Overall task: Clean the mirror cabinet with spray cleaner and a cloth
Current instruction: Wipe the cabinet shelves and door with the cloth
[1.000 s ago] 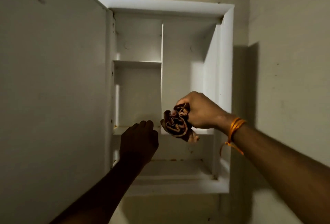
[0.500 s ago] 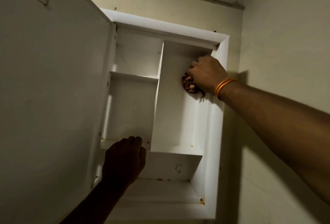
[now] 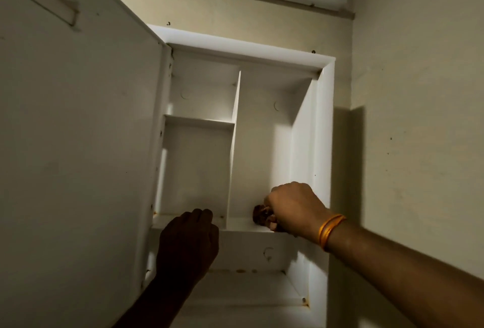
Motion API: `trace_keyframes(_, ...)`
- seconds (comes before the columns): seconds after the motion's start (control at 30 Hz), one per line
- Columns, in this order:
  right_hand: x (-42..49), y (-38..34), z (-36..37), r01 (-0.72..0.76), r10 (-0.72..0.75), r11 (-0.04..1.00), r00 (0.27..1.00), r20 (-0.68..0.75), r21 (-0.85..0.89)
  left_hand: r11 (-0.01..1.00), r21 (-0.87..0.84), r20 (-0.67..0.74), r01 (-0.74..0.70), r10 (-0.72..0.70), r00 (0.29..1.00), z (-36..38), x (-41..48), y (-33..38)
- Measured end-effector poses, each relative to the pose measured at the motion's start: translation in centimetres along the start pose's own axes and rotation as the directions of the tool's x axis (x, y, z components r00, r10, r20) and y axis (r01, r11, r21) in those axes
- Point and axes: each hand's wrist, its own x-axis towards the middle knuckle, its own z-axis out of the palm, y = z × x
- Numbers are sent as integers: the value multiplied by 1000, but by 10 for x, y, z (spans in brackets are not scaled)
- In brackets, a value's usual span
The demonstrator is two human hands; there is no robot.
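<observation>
While the right hand (image 3: 294, 210) grips the cloth (image 3: 259, 215) low in the right compartment of the cabinet (image 3: 324, 144), the left hand (image 3: 187, 244) sits shadowed at the shelf (image 3: 239, 224) edge. Its grip cannot be told.

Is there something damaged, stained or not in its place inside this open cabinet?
Yes, but only small things. Brownish, rust-like spots run along the back edge of the bottom shelf, and there is one more at its front right corner. They stand out against the white cabinet. The shelves look straight, and nothing seems spilled.
</observation>
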Motion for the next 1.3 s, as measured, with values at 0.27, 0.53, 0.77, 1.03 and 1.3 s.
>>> trace_keyframes(0.27,68,43,-67,-147,553,538,805,-216,830,1000,10,8,14,-14,1000,3,-2,1)
trace_keyframes(0.53,150,13,-96,-2,842,143,525,-121,990,1000,14,19,23,-24,1000,6,-2,0)
trace_keyframes(0.77,136,-21,-47,186,861,85,481,-166,979,999,19,-28,30,-30,999,7,0,6)
trace_keyframes(1.03,59,-52,21,130,624,214,744,-238,968,999,39,-44,11,-9,999,5,2,8)
trace_keyframes(1.3,1,-28,0,167,49,464,976,-214,870,999,-30,21,17,-16,1000,-5,3,8)
